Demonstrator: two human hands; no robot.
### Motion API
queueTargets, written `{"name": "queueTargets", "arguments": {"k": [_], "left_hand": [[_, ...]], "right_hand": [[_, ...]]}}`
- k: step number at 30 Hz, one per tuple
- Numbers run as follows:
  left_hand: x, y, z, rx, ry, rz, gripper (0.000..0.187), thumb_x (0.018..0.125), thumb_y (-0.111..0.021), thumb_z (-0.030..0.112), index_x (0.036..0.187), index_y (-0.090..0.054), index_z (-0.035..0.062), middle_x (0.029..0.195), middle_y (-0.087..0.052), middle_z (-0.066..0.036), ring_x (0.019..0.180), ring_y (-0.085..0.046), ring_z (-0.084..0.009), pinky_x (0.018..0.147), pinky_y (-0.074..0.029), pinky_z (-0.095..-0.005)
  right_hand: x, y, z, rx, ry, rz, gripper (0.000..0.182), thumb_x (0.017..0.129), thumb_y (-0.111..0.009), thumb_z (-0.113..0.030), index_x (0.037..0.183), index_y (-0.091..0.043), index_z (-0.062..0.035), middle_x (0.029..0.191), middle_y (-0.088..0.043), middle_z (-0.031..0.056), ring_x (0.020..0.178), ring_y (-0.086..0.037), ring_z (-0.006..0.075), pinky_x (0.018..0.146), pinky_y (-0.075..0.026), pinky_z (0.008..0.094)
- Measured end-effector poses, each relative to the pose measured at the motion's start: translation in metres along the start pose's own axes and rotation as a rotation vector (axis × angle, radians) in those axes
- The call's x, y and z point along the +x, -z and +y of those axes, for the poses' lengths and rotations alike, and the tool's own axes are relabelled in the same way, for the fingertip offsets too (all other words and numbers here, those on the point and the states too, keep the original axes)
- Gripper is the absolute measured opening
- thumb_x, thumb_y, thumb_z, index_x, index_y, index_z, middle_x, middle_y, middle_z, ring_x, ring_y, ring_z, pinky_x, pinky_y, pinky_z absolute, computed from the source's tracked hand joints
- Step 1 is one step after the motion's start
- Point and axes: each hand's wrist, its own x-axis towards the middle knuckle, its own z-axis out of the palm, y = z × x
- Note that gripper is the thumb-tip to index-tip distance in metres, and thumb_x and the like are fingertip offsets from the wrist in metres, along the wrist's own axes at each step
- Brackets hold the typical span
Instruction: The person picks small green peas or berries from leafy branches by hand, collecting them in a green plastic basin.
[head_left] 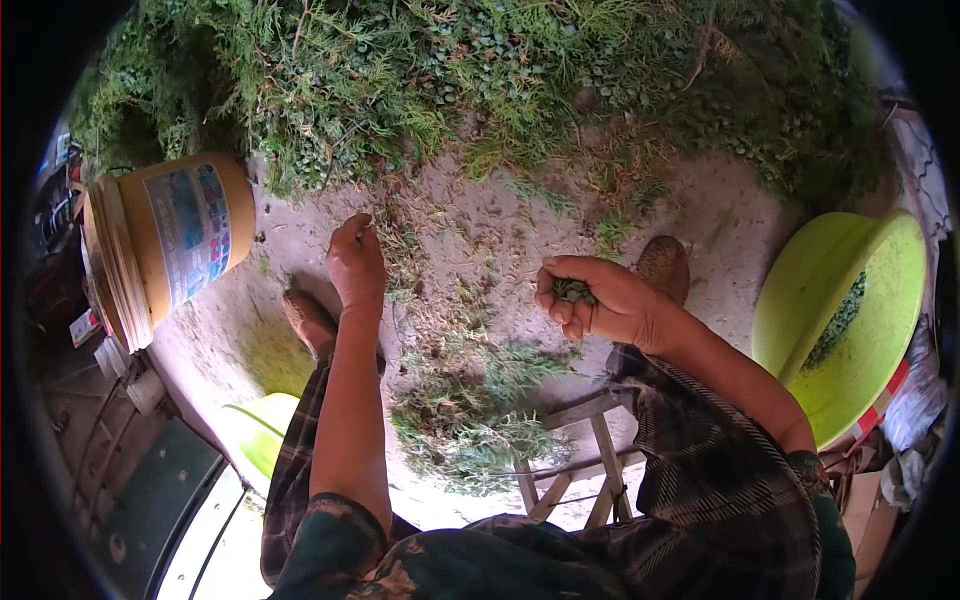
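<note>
1. Near the middle, toward the right: right hand [600, 305], palm turned up, fingers curled around a small load of green pieces [573, 290]. Risk: pieces dropping to the floor, should the fingers loosen or the wrist roll.
2. Left of the middle, above the floor: left hand [356, 262], fingers drawn together; whether anything small is between them cannot be told.
3. Far side, full width: heap of leafy branches [400, 85], bearing small round berries. Risk: stray foliage mixing with the handful, if sprigs cling to the fingers.
4. Right: yellow-green basin [890, 335], with more small green bits [838, 325] inside. Risk: spillage, from an elbow or knee catching its rim.
5. Middle floor [520, 225], between the shoes [663, 268]: loose sprigs [470, 400]. Risk: dropped pieces lost among them, the colours being alike.
6. Left: yellow bucket [205, 225], labelled; near left, second basin [262, 425], partly hidden.
</note>
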Motion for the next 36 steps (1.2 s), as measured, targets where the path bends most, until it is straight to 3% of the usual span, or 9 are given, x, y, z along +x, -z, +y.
{"name": "queueTargets", "arguments": {"k": [6,9,16,19,21,26,30,32,36], "left_hand": [[0.002,-0.006,-0.006,0.128,-0.005,-0.016,0.018,0.073,-0.062,0.016,0.088,-0.064,0.0059,0.081,-0.064,-0.017,0.075,-0.061,-0.0351,0.070,-0.049,-0.0402],[-0.007,0.002,-0.014,0.078,0.074,0.084,0.015,0.073,-0.060,0.012,0.086,-0.064,0.0049,0.079,-0.064,-0.016,0.070,-0.062,-0.0332,0.066,-0.050,-0.0379],[0.052,0.053,-0.093,-0.379,0.636,0.351,0.015,0.080,-0.059,0.007,0.089,-0.064,-0.0034,0.070,-0.062,-0.007,0.061,-0.061,-0.0130,0.048,-0.046,-0.0238],[0.104,0.054,-0.156,-0.437,0.586,0.390,0.015,0.080,-0.060,0.012,0.088,-0.066,0.0010,0.072,-0.065,-0.011,0.064,-0.064,-0.0203,0.053,-0.050,-0.0306],[0.131,0.050,-0.185,0.447,0.123,0.356,0.017,0.080,-0.061,0.020,0.089,-0.067,0.0078,0.080,-0.067,-0.016,0.074,-0.065,-0.0301,0.065,-0.051,-0.0384],[0.132,0.043,-0.138,0.322,0.311,0.219,0.013,0.080,-0.059,0.020,0.086,-0.067,0.0110,0.088,-0.066,-0.017,0.085,-0.063,-0.0350,0.076,-0.048,-0.0443],[0.100,0.040,-0.153,0.319,0.122,0.330,0.010,0.077,-0.061,0.012,0.084,-0.067,0.0088,0.084,-0.067,-0.015,0.077,-0.064,-0.0317,0.070,-0.050,-0.0409],[0.079,0.042,-0.149,0.108,0.228,0.325,0.011,0.075,-0.062,0.011,0.083,-0.067,0.0063,0.081,-0.067,-0.012,0.072,-0.064,-0.0273,0.068,-0.050,-0.0381],[0.049,0.051,-0.137,-1.158,0.557,0.249,0.019,0.081,-0.060,0.011,0.100,-0.061,0.0063,0.076,-0.060,-0.005,0.066,-0.057,-0.0143,0.058,-0.048,-0.0266]], "right_hand": [[0.001,-0.005,0.000,-0.076,0.016,0.078,0.029,0.093,-0.047,-0.026,0.084,-0.057,-0.0002,0.075,-0.059,0.0084,0.059,-0.055,0.0139,0.049,-0.047,0.0313],[0.000,-0.004,0.000,-0.081,0.037,0.133,0.027,0.093,-0.048,-0.026,0.089,-0.058,-0.0009,0.081,-0.061,0.0101,0.069,-0.063,0.0171,0.059,-0.054,0.0368],[-0.007,-0.004,0.000,-0.115,0.082,0.171,0.027,0.093,-0.049,-0.028,0.087,-0.058,-0.0037,0.088,-0.060,0.0123,0.072,-0.062,0.0178,0.064,-0.057,0.0367],[-0.010,0.005,0.000,-0.103,0.085,0.223,0.026,0.093,-0.049,-0.028,0.087,-0.057,-0.0040,0.092,-0.059,0.0129,0.076,-0.063,0.0193,0.065,-0.056,0.0373],[-0.011,0.003,0.001,-0.112,0.086,0.244,0.026,0.093,-0.049,-0.028,0.087,-0.057,-0.0039,0.092,-0.059,0.0132,0.076,-0.063,0.0196,0.065,-0.057,0.0372],[-0.009,-0.007,-0.003,-0.160,0.099,0.322,0.027,0.092,-0.050,-0.028,0.088,-0.058,-0.0021,0.089,-0.062,0.0122,0.075,-0.063,0.0193,0.065,-0.055,0.0372],[-0.004,-0.013,-0.005,-0.183,0.100,0.312,0.027,0.092,-0.050,-0.028,0.089,-0.057,-0.0020,0.089,-0.062,0.0123,0.075,-0.064,0.0196,0.065,-0.056,0.0372],[-0.003,-0.013,-0.003,-0.182,0.106,0.293,0.026,0.092,-0.050,-0.027,0.089,-0.057,-0.0021,0.089,-0.062,0.0119,0.075,-0.064,0.0195,0.065,-0.055,0.0374],[-0.008,-0.013,-0.004,-0.167,0.097,0.329,0.026,0.092,-0.050,-0.027,0.089,-0.057,-0.0025,0.091,-0.061,0.0130,0.075,-0.063,0.0201,0.066,-0.056,0.0374]]}}
